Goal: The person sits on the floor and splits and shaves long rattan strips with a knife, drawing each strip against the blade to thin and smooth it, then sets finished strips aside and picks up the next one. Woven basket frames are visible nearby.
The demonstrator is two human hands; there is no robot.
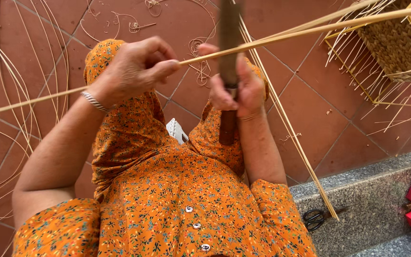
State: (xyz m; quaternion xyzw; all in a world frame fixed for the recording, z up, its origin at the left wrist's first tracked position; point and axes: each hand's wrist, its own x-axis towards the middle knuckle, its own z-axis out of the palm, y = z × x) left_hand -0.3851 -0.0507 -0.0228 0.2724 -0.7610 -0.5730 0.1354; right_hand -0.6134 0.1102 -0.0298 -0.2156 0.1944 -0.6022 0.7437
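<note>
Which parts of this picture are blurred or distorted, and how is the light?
Head view: soft, even light without glare; the knife in the right hand is blurred near the lens; the left hand and cane strip look sharp; edges bend slightly.

The knife runs off the top edge, its blade blurred, and its handle's middle is buried in the right hand. The long cane strip passing the knife leaves the frame at both ends, and the left hand hides where it is pinched. Right of the knife, the half-woven basket is cut by the edge; below it, the scissors lie half behind the sleeve.
</note>
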